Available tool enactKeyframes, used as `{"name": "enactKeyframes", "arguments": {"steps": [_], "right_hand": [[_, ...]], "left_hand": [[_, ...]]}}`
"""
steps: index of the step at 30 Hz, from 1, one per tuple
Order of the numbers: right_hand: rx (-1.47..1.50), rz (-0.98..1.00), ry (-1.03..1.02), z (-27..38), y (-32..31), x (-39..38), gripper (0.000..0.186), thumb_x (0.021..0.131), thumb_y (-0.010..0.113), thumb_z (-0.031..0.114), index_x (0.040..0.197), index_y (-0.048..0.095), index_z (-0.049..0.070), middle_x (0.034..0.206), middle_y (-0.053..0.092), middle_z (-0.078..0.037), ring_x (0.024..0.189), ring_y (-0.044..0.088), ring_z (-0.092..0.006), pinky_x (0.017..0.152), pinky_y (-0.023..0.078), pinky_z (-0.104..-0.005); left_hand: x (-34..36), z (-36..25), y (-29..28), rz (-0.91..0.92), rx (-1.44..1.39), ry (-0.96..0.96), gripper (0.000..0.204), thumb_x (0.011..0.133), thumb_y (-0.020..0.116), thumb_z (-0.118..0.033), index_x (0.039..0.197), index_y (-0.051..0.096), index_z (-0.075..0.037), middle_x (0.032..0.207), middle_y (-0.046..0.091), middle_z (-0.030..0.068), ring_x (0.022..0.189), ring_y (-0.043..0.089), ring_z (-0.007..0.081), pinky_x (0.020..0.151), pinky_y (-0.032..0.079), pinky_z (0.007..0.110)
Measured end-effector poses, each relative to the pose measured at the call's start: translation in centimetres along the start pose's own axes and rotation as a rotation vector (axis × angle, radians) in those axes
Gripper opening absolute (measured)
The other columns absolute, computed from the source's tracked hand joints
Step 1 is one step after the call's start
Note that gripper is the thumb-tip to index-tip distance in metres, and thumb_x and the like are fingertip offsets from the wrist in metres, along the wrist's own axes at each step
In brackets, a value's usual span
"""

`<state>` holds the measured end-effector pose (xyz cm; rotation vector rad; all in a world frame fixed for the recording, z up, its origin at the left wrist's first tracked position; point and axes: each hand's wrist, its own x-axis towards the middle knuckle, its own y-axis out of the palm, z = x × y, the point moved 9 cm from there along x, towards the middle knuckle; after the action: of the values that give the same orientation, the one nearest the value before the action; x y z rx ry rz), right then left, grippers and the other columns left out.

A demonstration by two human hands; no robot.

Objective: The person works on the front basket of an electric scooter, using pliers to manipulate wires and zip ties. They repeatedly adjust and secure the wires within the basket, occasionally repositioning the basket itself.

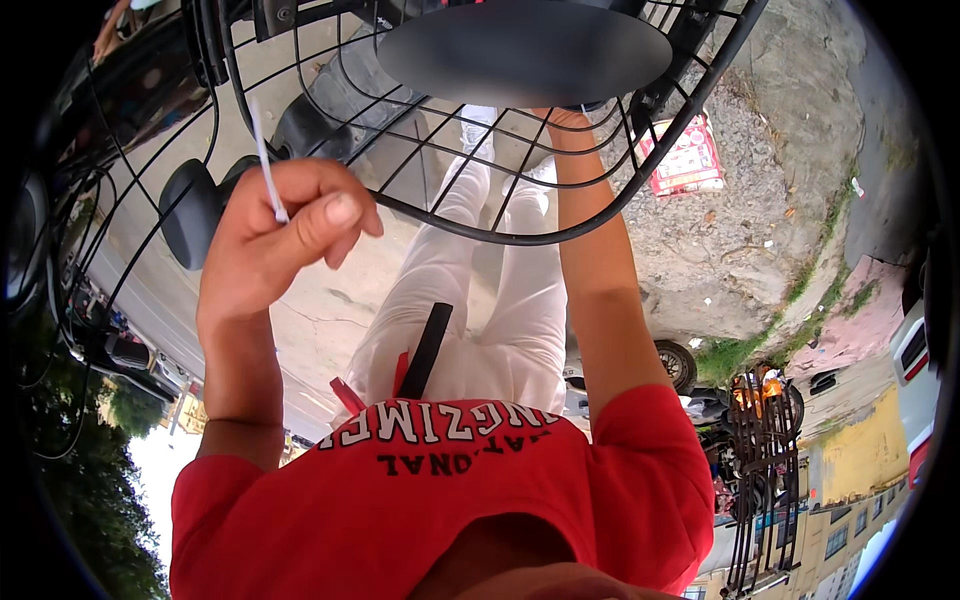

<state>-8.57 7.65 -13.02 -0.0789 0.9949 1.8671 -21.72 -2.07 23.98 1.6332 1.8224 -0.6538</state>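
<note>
In my left hand [290,225] a thin white strip, which looks like a cable tie [263,150], is pinched between thumb and fingers. Its long end points up and away from me. This hand is just outside the left side of a black wire basket [520,238], near its rim. My right forearm passes behind the basket wires, and only the wrist end of my right hand [568,118] shows. Its fingers are hidden behind a dark grey oval [525,55] over the far part of the basket, so I cannot make out what they touch.
Beside the basket on the left are a black lever-like part [190,213] and several dark cables. A red and white packet [685,157] lies on the rough ground at right. A wheel [676,366] and a metal rack [765,450] are farther off at right.
</note>
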Motion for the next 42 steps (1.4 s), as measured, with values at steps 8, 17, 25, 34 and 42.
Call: {"name": "enactKeyframes", "arguments": {"steps": [8,17,25,34,42], "right_hand": [[0.014,0.000,0.015,0.5,1.8,-1.4,0.029,0.091,0.051,0.017,0.118,0.046,0.010,0.109,0.053,-0.008,0.095,0.056,-0.0222,0.087,0.047,-0.0371],[0.011,-0.010,0.029,2.1,1.9,-1.4,0.030,0.091,0.051,0.017,0.120,0.045,0.011,0.110,0.053,-0.008,0.098,0.055,-0.0223,0.087,0.047,-0.0380],[0.005,-0.006,0.078,2.3,2.0,-2.0,0.032,0.091,0.051,0.017,0.122,0.044,0.012,0.112,0.052,-0.008,0.100,0.055,-0.0223,0.088,0.047,-0.0389],[-0.090,0.004,0.201,4.7,4.4,-4.2,0.034,0.091,0.051,0.017,0.124,0.042,0.013,0.113,0.052,-0.008,0.103,0.054,-0.0224,0.088,0.048,-0.0398],[-0.286,-0.002,0.515,3.3,8.7,-16.0,0.036,0.091,0.051,0.017,0.125,0.041,0.013,0.114,0.052,-0.008,0.105,0.054,-0.0224,0.088,0.048,-0.0406]], "left_hand": [[20.9,2.5,-0.6,-0.136,0.635,-0.096,0.031,0.082,0.066,-0.027,0.069,0.060,0.001,0.060,0.059,0.0100,0.052,0.054,0.0166,0.051,0.043,0.032],[24.1,4.0,0.1,-0.247,0.553,0.030,0.024,0.076,0.072,-0.016,0.065,0.059,0.002,0.052,0.056,0.0094,0.046,0.054,0.0178,0.047,0.042,0.033],[24.8,5.0,0.1,-0.273,0.548,-0.026,0.023,0.075,0.073,-0.015,0.064,0.060,0.002,0.052,0.057,0.0111,0.045,0.054,0.0187,0.046,0.042,0.033],[19.7,4.4,0.2,-0.181,0.715,0.083,0.042,0.066,0.075,-0.042,0.091,0.067,-0.008,0.093,0.065,0.0133,0.093,0.061,0.0313,0.076,0.049,0.042],[-0.5,-0.6,-1.0,-0.329,0.850,0.168,0.022,0.070,0.068,-0.025,0.087,0.071,-0.012,0.084,0.068,0.0067,0.081,0.066,0.0262,0.062,0.051,0.039]]}}
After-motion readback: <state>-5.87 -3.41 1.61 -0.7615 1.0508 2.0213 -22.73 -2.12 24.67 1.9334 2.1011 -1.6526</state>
